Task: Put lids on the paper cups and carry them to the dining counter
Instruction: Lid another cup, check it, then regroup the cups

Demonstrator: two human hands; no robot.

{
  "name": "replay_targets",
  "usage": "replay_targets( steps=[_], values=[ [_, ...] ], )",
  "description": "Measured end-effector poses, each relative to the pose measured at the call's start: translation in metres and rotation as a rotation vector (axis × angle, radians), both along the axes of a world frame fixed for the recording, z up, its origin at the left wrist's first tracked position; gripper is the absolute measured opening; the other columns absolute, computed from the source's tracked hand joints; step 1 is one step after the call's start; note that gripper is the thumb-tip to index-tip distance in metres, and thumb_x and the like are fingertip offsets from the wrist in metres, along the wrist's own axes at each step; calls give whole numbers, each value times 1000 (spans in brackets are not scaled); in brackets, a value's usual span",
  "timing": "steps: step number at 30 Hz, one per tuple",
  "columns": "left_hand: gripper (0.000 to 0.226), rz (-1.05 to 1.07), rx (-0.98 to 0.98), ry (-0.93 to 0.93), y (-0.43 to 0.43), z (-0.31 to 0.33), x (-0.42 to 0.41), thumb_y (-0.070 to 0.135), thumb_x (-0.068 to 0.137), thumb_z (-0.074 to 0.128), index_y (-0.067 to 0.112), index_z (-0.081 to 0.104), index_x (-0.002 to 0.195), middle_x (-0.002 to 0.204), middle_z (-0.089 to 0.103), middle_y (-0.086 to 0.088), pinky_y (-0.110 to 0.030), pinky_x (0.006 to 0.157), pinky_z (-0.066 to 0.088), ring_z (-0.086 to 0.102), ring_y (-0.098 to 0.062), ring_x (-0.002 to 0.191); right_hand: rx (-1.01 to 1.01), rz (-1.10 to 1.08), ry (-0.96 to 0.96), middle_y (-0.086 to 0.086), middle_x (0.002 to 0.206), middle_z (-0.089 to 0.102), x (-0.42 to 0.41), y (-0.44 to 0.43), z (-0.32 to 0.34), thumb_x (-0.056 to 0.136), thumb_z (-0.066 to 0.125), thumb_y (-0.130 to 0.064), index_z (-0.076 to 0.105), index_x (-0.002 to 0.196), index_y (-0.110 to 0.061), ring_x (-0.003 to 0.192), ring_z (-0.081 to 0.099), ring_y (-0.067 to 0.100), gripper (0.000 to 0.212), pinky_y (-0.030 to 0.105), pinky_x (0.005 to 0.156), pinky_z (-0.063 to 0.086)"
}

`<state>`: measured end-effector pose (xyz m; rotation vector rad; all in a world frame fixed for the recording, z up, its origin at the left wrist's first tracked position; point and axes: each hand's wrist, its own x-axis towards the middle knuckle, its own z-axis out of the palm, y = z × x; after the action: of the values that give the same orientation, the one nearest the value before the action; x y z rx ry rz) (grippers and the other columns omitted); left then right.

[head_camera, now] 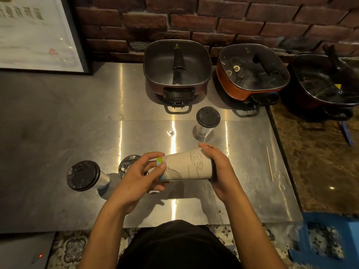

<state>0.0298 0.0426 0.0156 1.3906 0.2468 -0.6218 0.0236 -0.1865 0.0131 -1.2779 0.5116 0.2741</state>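
I hold a white printed paper cup [186, 166] on its side above the steel counter [77, 117]. My left hand [139, 173] grips its base end. My right hand [219, 167] covers its mouth end, where a black lid edge [213, 169] shows under the palm. A lidded cup [207, 121] stands upright beyond my hands. Another lidded cup [85, 176] stands at the left. A third black lid [127, 165] shows just behind my left hand; what is under it is hidden.
Three square electric pots [176, 68] [252, 72] [326, 82] line the back against the brick wall. A thin wooden skewer [269, 164] lies at the counter's right. A framed sheet [35, 33] leans at the back left. A blue stool [328, 239] stands at lower right.
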Motion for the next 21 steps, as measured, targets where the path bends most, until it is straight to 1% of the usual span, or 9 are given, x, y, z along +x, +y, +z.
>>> replay_targets(
  steps=[2, 4, 7, 9, 12, 14, 16, 19, 21],
  values=[
    [57, 15, 45, 35, -4, 1, 1, 58, 71, 73, 26, 69, 118, 110, 72, -15, -30, 61, 61, 74, -28, 72, -8, -2, -2, -9, 86, 73, 0, 1, 1, 80, 66, -50, 76, 102, -34, 80, 71, 6, 30, 27, 64, 54],
    [53, 29, 49, 41, -4, 0, 1, 57, 71, 74, 24, 71, 113, 108, 71, -17, -28, 57, 59, 71, -28, 66, -17, -2, -9, -8, 88, 73, 0, 3, 2, 80, 66, -50, 75, 106, -32, 82, 71, 7, 32, 27, 65, 54],
    [52, 37, 4, 2, 0, 0, 1, 49, 67, 82, 30, 72, 114, 109, 74, -4, -28, 62, 59, 74, -28, 74, -12, -9, -21, -11, 87, 72, 0, 3, 4, 74, 69, -52, 76, 105, -32, 79, 70, 4, 37, 25, 62, 54],
    [53, 30, 43, -15, 0, 0, 0, 53, 67, 80, 34, 71, 115, 107, 74, 5, -28, 64, 59, 76, -28, 82, 3, -10, -22, -10, 85, 72, 0, 2, 4, 70, 70, -55, 77, 102, -33, 77, 70, 4, 39, 25, 60, 53],
    [54, 51, 95, -11, -2, -1, 1, 60, 67, 76, 32, 73, 113, 106, 73, -1, -27, 62, 58, 76, -28, 79, -1, 5, -31, -11, 85, 72, 0, 4, 4, 73, 69, -54, 77, 99, -35, 79, 70, 5, 33, 27, 63, 54],
    [55, 53, 87, -28, -2, -2, 1, 57, 67, 78, 31, 72, 115, 106, 74, 2, -28, 65, 58, 75, -25, 86, -14, 2, -25, -11, 87, 72, 1, 4, 4, 75, 68, -52, 76, 100, -36, 81, 70, 6, 31, 28, 66, 54],
    [56, 60, 69, -30, -1, -1, 1, 55, 67, 80, 31, 72, 116, 105, 76, 5, -27, 66, 58, 75, -25, 89, -12, -7, -23, -10, 87, 72, 1, 4, 4, 72, 69, -54, 77, 101, -34, 81, 70, 6, 35, 28, 65, 54],
    [52, 73, 92, 10, -3, 1, 1, 56, 70, 77, 28, 73, 113, 102, 75, -5, -27, 58, 58, 74, -27, 74, -1, -19, -34, -9, 87, 71, 2, 4, 5, 69, 70, -56, 77, 100, -32, 80, 68, 6, 40, 26, 62, 53],
    [50, 74, 70, 12, -3, 1, 2, 51, 73, 78, 24, 72, 115, 104, 74, -12, -27, 56, 58, 74, -30, 70, 0, -23, -40, -10, 87, 71, 3, 4, 5, 69, 70, -55, 77, 99, -35, 80, 68, 4, 37, 25, 62, 53]
  ],
)
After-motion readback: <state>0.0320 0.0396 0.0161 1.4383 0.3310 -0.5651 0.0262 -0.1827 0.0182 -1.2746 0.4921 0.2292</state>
